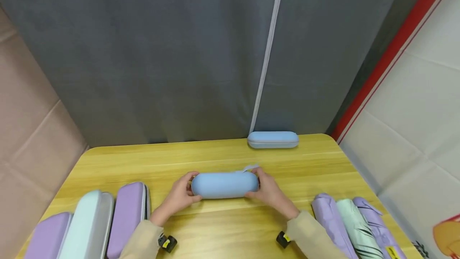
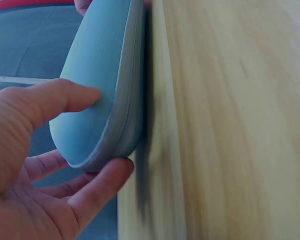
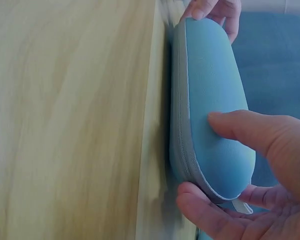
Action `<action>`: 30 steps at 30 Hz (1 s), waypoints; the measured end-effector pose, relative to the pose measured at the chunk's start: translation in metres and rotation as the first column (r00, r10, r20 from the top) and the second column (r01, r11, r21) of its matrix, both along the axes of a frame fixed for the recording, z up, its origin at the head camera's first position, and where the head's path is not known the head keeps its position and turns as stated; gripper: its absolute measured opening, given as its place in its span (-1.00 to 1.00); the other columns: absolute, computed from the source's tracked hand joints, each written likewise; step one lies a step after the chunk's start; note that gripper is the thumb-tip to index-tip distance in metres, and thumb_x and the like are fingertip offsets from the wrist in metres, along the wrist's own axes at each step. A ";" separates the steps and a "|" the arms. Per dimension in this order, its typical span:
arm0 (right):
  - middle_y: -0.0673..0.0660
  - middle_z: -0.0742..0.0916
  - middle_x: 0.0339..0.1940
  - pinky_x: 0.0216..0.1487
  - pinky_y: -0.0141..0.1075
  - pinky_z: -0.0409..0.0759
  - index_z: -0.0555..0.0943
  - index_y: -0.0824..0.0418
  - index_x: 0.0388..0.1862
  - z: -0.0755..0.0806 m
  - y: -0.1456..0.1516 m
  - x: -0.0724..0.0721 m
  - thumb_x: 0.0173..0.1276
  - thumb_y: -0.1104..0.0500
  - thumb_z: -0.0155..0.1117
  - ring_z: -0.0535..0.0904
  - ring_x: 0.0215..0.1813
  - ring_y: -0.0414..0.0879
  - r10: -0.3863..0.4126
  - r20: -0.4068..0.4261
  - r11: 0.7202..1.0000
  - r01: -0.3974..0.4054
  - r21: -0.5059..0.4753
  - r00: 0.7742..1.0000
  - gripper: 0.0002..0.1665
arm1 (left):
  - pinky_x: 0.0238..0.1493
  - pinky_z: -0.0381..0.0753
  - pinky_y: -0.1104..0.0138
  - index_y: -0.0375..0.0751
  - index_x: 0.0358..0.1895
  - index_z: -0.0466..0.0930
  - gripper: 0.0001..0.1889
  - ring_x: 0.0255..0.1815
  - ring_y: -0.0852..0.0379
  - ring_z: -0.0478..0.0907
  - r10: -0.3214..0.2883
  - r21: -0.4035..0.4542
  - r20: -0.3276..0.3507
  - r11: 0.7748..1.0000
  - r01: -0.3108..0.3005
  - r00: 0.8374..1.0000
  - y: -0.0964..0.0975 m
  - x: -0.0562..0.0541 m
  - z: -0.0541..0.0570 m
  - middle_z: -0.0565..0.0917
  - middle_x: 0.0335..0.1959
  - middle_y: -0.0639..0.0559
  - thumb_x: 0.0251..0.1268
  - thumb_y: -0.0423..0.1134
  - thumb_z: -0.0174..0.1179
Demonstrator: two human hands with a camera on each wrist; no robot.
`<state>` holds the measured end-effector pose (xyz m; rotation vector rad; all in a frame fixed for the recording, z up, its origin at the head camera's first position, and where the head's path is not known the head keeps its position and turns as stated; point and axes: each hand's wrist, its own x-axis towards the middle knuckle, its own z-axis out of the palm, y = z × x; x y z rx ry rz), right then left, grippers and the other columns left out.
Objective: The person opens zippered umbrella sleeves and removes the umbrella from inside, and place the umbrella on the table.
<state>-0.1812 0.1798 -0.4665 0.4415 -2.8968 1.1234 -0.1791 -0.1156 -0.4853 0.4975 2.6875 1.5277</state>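
A long blue zippered case with rounded ends lies crosswise over the middle of the wooden table. My left hand holds its left end; in the left wrist view the thumb lies on the smooth upper shell and the other fingers curl round the end. At the opposite end, my right hand grips it the same way, thumb on top. A light strap sticks out near the right hand. The grey zipper band runs along the side close over the tabletop.
Another blue case sits at the table's back edge. To the left stand a purple case, a mint case and a second purple case. Folded umbrellas, one mint between two purple, lie at right. A grey curtain hangs behind.
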 end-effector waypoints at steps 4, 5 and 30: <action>0.18 0.63 -0.19 -0.22 -0.22 0.54 0.38 0.29 0.04 0.001 -0.003 0.004 -0.04 0.15 0.54 0.55 -0.22 -0.07 0.062 -0.001 0.998 -0.062 -0.003 0.998 -0.29 | -0.38 0.57 0.33 -0.45 0.15 0.39 -0.28 -0.31 0.03 0.53 0.022 -0.095 -0.102 0.995 -0.032 0.995 -0.002 0.005 0.003 0.49 -0.03 -0.27 -0.23 -0.45 0.47; 0.15 0.63 -0.24 -0.26 -0.26 0.53 0.38 0.29 0.05 0.002 -0.003 0.004 -0.02 0.13 0.53 0.53 -0.27 -0.11 0.075 0.003 0.997 -0.075 -0.005 0.997 -0.30 | -0.34 0.58 0.29 -0.44 0.14 0.41 -0.27 -0.28 0.00 0.53 0.026 -0.123 -0.137 0.991 -0.043 0.990 -0.003 0.005 0.002 0.50 -0.03 -0.26 -0.25 -0.43 0.49; 0.14 0.70 -0.25 -0.18 -0.28 0.50 0.65 0.38 -0.21 -0.001 -0.002 -0.056 0.38 0.25 0.09 0.54 -0.18 -0.06 0.158 0.311 0.960 -0.073 -0.269 0.937 -0.76 | 0.03 0.48 0.00 -0.35 0.14 0.45 -0.23 0.06 -0.15 0.43 -0.047 -0.251 -0.252 0.968 -0.018 0.967 -0.011 -0.003 -0.003 0.38 0.07 -0.15 -0.32 -0.31 0.54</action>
